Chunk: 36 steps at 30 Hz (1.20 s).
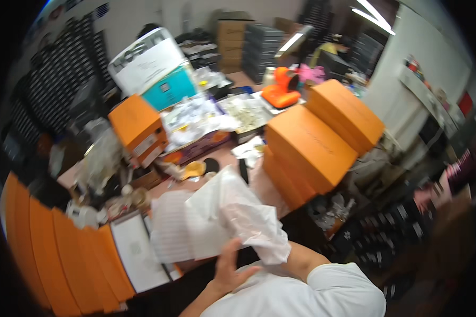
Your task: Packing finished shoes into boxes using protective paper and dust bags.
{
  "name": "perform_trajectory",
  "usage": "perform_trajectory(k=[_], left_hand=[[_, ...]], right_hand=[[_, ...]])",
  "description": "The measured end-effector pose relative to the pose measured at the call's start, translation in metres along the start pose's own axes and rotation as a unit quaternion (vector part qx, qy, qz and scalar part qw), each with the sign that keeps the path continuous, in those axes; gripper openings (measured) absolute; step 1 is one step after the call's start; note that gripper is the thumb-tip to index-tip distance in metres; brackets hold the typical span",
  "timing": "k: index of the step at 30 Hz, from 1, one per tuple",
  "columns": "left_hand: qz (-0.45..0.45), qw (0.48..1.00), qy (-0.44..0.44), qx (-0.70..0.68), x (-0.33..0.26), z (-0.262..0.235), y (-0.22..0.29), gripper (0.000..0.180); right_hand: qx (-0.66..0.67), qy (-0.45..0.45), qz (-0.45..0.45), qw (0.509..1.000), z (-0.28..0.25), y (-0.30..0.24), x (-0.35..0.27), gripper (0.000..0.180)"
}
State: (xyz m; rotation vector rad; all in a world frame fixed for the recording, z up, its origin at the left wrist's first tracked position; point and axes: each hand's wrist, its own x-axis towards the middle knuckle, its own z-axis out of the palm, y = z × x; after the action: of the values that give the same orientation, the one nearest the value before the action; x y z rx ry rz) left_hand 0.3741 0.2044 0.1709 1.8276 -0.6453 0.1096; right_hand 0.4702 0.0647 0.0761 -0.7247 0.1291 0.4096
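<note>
A crumpled white sheet or bag (254, 216) of thin material spreads across the middle, near my body. My right forearm (304, 260) runs up into its folds, which hide my right hand. My left hand (228, 272) is open at its lower edge, thumb and fingers apart. Those fingertips are at or close to the white material; I cannot tell if they touch it. A paler, faintly striped white piece (172, 224) lies at the left of the crumpled part.
Orange boxes (312, 150) are stacked to the right, with more orange boxes (63, 259) lined up at the left. A white flat box (137, 253) adjoins that row. Behind are an orange box (137, 127), a tray of white packets (195, 121) and an orange duck-shaped item (281, 87).
</note>
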Motion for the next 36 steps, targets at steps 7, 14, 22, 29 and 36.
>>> perform_trajectory(k=[7, 14, 22, 29, 36], left_hand=[[-0.314, 0.757, 0.145, -0.554, 0.022, -0.002, -0.052, 0.080], [-0.309, 0.707, 0.146, -0.619, 0.050, 0.005, -0.055, 0.056], [-0.220, 0.827, 0.218, -0.469, 0.045, 0.034, -0.040, 0.045], [-0.314, 0.936, 0.048, -0.151, -0.057, 0.012, -0.048, 0.046], [-0.387, 0.808, 0.430, -0.115, -0.098, 0.006, -0.150, 0.045]], right_hand=[[-0.003, -0.022, 0.011, 1.000, -0.004, 0.007, -0.005, 0.062], [0.016, -0.034, 0.024, 0.999, -0.011, -0.003, -0.054, 0.071], [0.123, -0.036, 0.019, 0.992, 0.008, -0.016, -0.140, 0.100], [-0.102, 0.170, -0.137, 0.970, 0.001, -0.048, -0.091, 0.049], [-0.319, 0.075, -0.062, 0.943, 0.022, -0.068, -0.024, 0.043]])
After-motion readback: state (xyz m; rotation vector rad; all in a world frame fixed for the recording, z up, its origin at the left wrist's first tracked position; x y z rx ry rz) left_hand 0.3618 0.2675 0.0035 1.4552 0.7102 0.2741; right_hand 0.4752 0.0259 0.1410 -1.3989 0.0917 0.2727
